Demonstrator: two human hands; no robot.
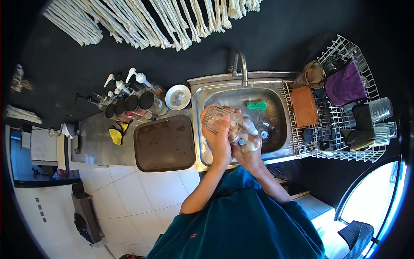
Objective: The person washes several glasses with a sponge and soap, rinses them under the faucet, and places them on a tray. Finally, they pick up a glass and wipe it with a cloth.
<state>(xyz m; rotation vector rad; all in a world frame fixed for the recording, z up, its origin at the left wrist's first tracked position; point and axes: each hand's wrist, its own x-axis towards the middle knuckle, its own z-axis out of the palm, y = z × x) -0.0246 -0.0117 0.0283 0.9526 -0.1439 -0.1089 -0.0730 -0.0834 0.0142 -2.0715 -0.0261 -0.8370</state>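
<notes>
Over the steel sink (282, 97), a clear drinking glass (215, 118) lies tilted on its side in my left hand (222, 140), the fingers and thumb wrapped round it. My right hand (249, 149) is closed at the right end of the glass, its fingers curled and covered in white suds. I cannot tell what, if anything, is inside that hand. Behind the hands, a green scouring sponge (256, 105) lies on the sink's back slope. More clear glassware (265, 126) sits in the basin just right of my right hand.
The faucet (243, 71) rises behind the sink. A brown tray (164, 144) and a white bowl (178, 97) stand left of it, near pump bottles (140, 80) and dark-lidded jars (146, 101). At right, a white wire rack (351, 153) holds glasses, cloths and a brown item.
</notes>
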